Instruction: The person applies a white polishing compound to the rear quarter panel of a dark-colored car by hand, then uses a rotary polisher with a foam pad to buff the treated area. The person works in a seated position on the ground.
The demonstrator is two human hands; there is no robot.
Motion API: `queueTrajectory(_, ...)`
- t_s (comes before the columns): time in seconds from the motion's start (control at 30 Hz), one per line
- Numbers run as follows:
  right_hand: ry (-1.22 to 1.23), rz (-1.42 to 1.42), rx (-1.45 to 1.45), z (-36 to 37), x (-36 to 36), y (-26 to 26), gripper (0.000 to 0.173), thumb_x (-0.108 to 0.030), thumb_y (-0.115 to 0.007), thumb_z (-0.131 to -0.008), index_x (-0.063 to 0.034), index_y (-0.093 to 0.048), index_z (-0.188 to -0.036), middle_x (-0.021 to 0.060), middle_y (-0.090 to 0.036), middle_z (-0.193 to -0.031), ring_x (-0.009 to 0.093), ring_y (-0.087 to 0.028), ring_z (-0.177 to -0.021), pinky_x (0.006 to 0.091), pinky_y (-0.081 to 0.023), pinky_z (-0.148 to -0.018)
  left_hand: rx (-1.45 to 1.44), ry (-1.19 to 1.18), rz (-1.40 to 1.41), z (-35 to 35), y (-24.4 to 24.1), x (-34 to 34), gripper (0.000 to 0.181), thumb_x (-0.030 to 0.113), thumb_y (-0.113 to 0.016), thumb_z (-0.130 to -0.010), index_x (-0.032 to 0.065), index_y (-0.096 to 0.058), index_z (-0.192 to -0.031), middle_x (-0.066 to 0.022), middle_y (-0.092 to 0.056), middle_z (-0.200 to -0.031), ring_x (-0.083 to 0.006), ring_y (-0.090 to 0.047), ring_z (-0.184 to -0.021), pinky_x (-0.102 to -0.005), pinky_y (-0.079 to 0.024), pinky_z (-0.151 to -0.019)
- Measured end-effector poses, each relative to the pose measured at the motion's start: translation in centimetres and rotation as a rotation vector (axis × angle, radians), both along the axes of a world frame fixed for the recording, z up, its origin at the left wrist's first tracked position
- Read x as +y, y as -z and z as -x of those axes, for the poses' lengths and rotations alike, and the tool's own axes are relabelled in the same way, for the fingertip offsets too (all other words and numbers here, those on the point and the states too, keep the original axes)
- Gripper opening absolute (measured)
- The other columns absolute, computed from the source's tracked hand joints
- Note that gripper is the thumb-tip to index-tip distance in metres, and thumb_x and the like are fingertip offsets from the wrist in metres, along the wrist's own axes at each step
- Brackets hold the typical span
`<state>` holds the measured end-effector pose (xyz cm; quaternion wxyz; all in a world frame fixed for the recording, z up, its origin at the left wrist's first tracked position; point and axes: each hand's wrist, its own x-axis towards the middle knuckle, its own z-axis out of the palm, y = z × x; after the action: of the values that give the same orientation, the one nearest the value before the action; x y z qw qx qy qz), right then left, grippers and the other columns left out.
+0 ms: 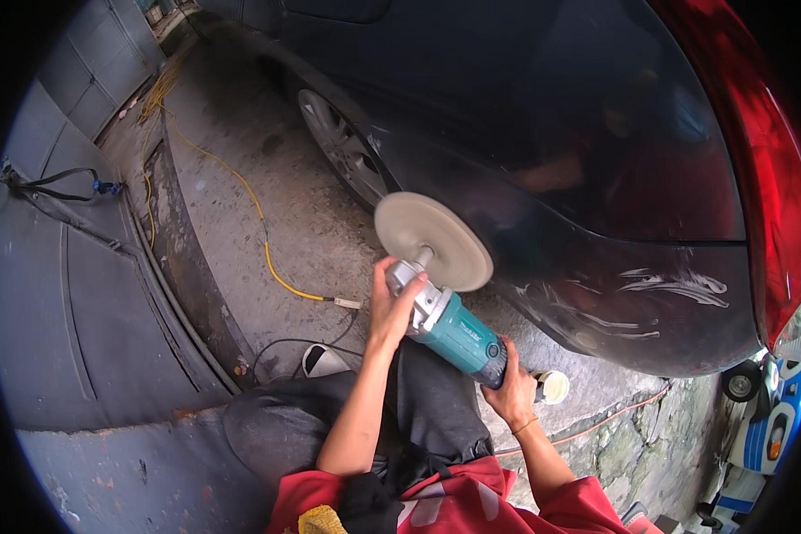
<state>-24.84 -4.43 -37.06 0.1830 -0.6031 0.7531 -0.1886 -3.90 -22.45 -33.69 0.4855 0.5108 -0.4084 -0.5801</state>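
Observation:
A teal Makita rotary polisher (466,336) lies across both my hands in front of the car. My left hand (395,304) grips its silver metal head, just below the pale round polishing pad (434,241). The pad looks blurred and faces the dark car's side near the rear wheel. Around the rear end of the motor body closes my right hand (512,389). White smears of compound (677,286) mark the dark rear bumper (694,334), to the right of the pad. An open tub with cream-coloured contents (554,387) stands on the ground beside my right hand.
A yellow extension cable (240,179) runs over the concrete to a white socket (348,304), with a black cord nearby. Grey metal gates (40,267) border the left. The alloy wheel (337,137) is ahead. An orange hose (601,424) and a blue-and-white vehicle (767,420) are at right.

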Motion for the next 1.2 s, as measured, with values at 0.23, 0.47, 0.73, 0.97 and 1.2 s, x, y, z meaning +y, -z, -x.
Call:
queueTrajectory(0.23, 0.003, -0.07, 0.063, 2.7, 5.5, 0.9, 0.108, -0.013, -0.083, -0.066, -0.0132, -0.025, -0.157, 0.027, -0.067, -0.119, 0.046, -0.068, -0.102, 0.0522, -0.055, -0.085, 0.053, 0.067, -0.11, 3.4, 5.0, 3.9, 0.067, 0.03, -0.081, -0.087, 0.0012, -0.047, -0.136, -0.0159, -0.062, -0.12, -0.0224, -0.062, -0.106, -0.0353, -0.051, -0.091)
queueTrajectory(0.47, 0.156, 0.02, -0.037, 0.0, 6.0, -2.8, 0.104, -0.015, -0.084, -0.066, -0.012, -0.028, -0.155, 0.0251, -0.07, -0.113, 0.047, -0.069, -0.097, 0.0524, -0.056, -0.083, -0.032, 0.101, 0.055, 3.1, -3.5, 4.4, 0.059, 0.031, -0.08, -0.087, 0.0056, -0.05, -0.13, -0.0141, -0.065, -0.111, -0.0228, -0.065, -0.099, -0.037, -0.054, -0.086)
queueTrajectory(0.73, 0.165, 0.127, -0.061, -0.6, 5.0, -3.2, 0.1, -0.016, -0.081, -0.069, -0.0098, -0.03, -0.154, 0.0267, -0.068, -0.117, 0.047, -0.068, -0.1, 0.0518, -0.056, -0.083, -0.12, 0.098, 0.134, 2.8, -6.5, 3.8, 0.057, 0.03, -0.08, -0.086, 0.0066, -0.05, -0.129, -0.0149, -0.066, -0.11, -0.0218, -0.065, -0.099, -0.0371, -0.053, -0.086)
queueTrajectory(0.97, 0.155, -0.133, -0.044, 0.5, 7.1, -0.6, 0.103, -0.014, -0.081, -0.067, -0.0129, -0.029, -0.155, 0.0257, -0.071, -0.11, 0.046, -0.07, -0.097, 0.0508, -0.057, -0.083, -0.029, 0.108, -0.044, 3.6, 2.6, 4.5, 0.062, 0.03, -0.079, -0.088, 0.0029, -0.048, -0.134, -0.0167, -0.064, -0.117, -0.0233, -0.064, -0.104, -0.0362, -0.053, -0.091)
queueTrajectory(1.2, 0.163, 0.149, -0.088, -0.2, 5.8, -2.1, 0.101, -0.016, -0.084, -0.067, -0.0071, -0.032, -0.153, 0.024, -0.071, -0.108, 0.043, -0.071, -0.093, 0.0472, -0.057, -0.081, -0.146, 0.105, 0.185, 3.2, -7.7, 4.9, 0.053, 0.029, -0.08, -0.087, 0.0072, -0.051, -0.127, -0.0132, -0.068, -0.104, -0.0208, -0.067, -0.091, -0.0369, -0.054, -0.079)
